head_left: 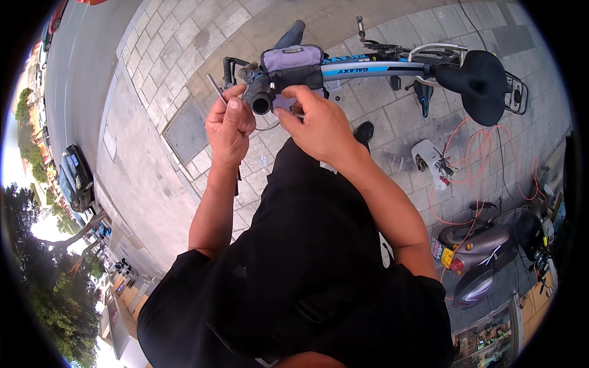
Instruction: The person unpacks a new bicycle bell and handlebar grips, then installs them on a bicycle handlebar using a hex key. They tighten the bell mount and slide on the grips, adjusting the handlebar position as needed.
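Between my two hands, the hollow end of a dark bicycle handlebar (261, 105) points toward me. My left hand (230, 126) is closed on a thin metal rod (216, 88), which sticks out past the fingers beside the bar; its other end is hidden. On the other side of the bar, the fingers of my right hand (319, 126) are curled close to the tube. A small shiny bit shows under them, too little to name. Behind the bar end hangs a purple-and-black handlebar bag (292, 59). The grey-and-blue bicycle frame (374, 69) runs off to the right.
A black saddle (481, 86) tops the bicycle's rear. On the paving lie a pale plastic part (427, 161), a wrench (402, 163) and a looped orange hose (469, 138). A parked scooter (491, 245) stands lower right. The road with a dark car (75, 175) is at left.
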A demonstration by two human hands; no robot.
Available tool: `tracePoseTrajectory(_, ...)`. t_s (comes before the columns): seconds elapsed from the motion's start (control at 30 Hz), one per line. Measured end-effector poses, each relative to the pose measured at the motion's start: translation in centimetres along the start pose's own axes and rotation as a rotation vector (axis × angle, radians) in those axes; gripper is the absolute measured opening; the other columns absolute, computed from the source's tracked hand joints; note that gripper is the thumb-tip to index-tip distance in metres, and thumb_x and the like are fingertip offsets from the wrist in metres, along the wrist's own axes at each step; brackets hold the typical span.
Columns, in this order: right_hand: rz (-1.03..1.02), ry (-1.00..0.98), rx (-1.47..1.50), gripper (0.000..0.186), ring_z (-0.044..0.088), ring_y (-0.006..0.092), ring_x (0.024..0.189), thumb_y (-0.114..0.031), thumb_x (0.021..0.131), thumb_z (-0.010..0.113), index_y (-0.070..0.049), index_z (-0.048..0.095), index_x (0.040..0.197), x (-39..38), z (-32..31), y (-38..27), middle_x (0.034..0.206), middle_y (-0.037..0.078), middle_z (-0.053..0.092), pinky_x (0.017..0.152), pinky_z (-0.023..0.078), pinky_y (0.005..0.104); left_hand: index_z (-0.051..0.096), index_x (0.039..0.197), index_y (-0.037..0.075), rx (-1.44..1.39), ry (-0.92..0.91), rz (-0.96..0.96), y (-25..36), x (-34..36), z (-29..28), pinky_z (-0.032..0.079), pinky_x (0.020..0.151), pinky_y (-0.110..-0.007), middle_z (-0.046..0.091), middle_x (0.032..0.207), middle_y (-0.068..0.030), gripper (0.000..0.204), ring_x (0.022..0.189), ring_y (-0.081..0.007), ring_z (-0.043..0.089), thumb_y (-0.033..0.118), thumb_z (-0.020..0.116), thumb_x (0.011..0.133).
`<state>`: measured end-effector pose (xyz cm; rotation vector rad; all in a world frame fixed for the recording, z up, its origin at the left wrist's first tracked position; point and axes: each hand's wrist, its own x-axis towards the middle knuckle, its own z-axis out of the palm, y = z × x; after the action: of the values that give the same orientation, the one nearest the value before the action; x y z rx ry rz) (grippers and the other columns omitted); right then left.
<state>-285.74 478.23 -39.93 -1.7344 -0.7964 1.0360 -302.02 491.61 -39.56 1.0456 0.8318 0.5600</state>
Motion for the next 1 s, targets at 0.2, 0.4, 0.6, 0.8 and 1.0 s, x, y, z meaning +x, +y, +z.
tracePoseTrajectory(0.2, 0.044, 0.039, -0.059, 0.032, 0.072, 0.0403, 0.096, -0.031, 0.098, 0.065, -0.003, 0.067, 0.113, -2.4, -0.7, 3.3, 0.103, 0.019, 0.074, 0.084, 0.055, 0.0514, 0.07, 0.129, -0.002, 0.68, -0.063, 0.084, 3.7, -0.9, 2.3, 0.03, 0.058, -0.019, 0.044, 0.074, 0.0116, 0.039, 0.065, 0.0, 0.039, 0.019, 0.079, 0.098)
tracePoseTrajectory(0.4, 0.087, 0.089, 0.005, 0.036, 0.073, 0.0374, 0.093, -0.035, 0.099, 0.066, -0.005, 0.07, 0.117, -5.4, -2.4, 9.0, 0.096, 0.018, 0.076, 0.082, 0.055, 0.0466, 0.07, 0.128, -0.004, 0.972, -0.2, 0.203, 2.4, -0.5, 4.5, 0.038, 0.064, -0.016, 0.062, 0.086, 0.007, 0.042, 0.072, -0.0004, 0.048, 0.021, 0.082, 0.096)
tracePoseTrajectory(0.6, 0.242, 0.056, 0.15, 0.035, 0.072, 0.0389, 0.102, -0.034, 0.101, 0.062, -0.003, 0.069, 0.116, -8.0, -4.0, 14.5, 0.111, 0.018, 0.074, 0.088, 0.055, 0.0478, 0.064, 0.132, -0.005, 0.878, -0.077, 0.236, -0.9, -1.3, 5.5, 0.04, 0.059, -0.018, 0.063, 0.085, 0.0022, 0.047, 0.068, -0.0028, 0.051, 0.022, 0.08, 0.097)
tracePoseTrajectory(0.8, 0.291, 0.092, 0.178, 0.036, 0.073, 0.0393, 0.094, -0.035, 0.1, 0.061, -0.004, 0.069, 0.117, -9.8, -4.6, 19.0, 0.102, 0.018, 0.077, 0.086, 0.056, 0.049, 0.057, 0.136, -0.003, 0.763, -0.07, 0.258, -3.0, -1.2, 6.8, 0.035, 0.052, -0.021, 0.053, 0.075, 0.0026, 0.049, 0.057, -0.0044, 0.043, 0.029, 0.072, 0.103)
tracePoseTrajectory(1.0, 0.428, 0.099, 0.221, 0.032, 0.074, 0.0348, 0.087, -0.035, 0.099, 0.064, -0.008, 0.071, 0.114, -9.8, -4.9, 23.8, 0.091, 0.014, 0.077, 0.078, 0.055, 0.0465, 0.056, 0.136, -0.003, 0.647, -0.053, 0.301, -5.1, -0.3, 7.1, 0.029, 0.051, -0.023, 0.051, 0.075, 0.0029, 0.052, 0.055, -0.004, 0.037, 0.034, 0.071, 0.103)
